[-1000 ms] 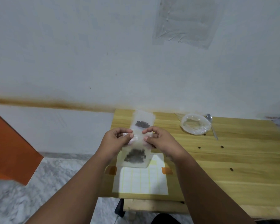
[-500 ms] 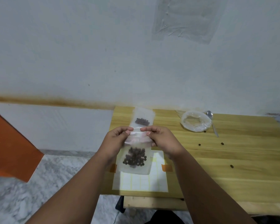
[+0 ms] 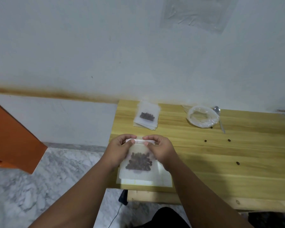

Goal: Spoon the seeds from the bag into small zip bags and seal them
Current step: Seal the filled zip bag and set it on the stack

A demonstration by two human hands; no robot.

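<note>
At table's near edge: a small zip bag [image 3: 137,163] of dark seeds is held upright, seeds settled low, clear of the strip.
Grip: left hand [image 3: 120,148] and right hand [image 3: 159,148] are pinched along the top strip, apparently to seal it.
Set aside: a filled bag [image 3: 146,116] is stacked by the wall; spoon [image 3: 219,117] is rested beside the source bag [image 3: 202,116].

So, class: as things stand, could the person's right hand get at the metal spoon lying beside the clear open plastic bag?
Probably yes: the path across the wooden table to the metal spoon is bare, but the right hand is pinching the small seed-filled zip bag and must release it first.
</note>
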